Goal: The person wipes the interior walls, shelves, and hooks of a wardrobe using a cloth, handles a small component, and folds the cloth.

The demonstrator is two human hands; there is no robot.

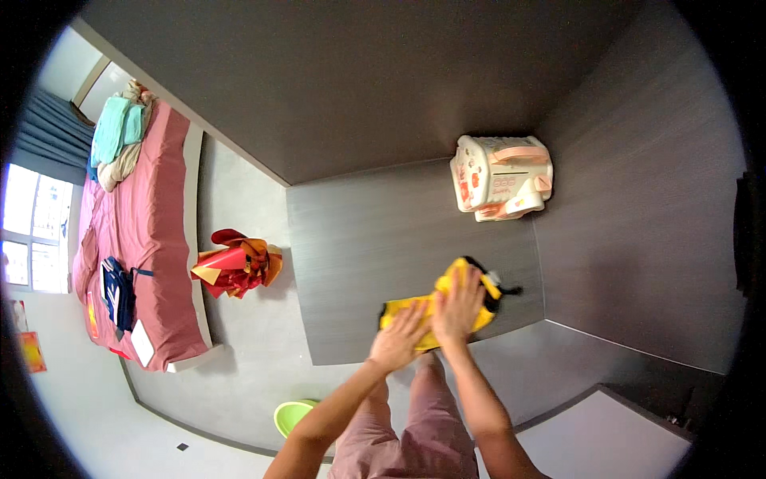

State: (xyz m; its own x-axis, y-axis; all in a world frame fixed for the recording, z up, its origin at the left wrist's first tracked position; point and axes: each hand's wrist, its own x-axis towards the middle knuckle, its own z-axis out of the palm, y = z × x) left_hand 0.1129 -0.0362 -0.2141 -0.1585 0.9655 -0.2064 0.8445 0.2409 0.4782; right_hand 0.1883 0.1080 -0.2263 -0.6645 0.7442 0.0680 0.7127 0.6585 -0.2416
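A yellow and black cloth item lies flat on the grey wood-grain surface, close to its near edge. Its exact kind cannot be made out; a black strap-like end sticks out on the right. My left hand presses down on its left part with the fingers stretched out. Higher up and to the right, my right hand rests flat on the cloth, slightly blurred, fingers extended. Both hands cover much of the item's middle.
At the surface's back right corner stands a white and pink house-shaped box. Dark panels rise behind and to the right. Leftward are a red and gold wrapped bundle and a pink bed. A green basin sits near my left forearm.
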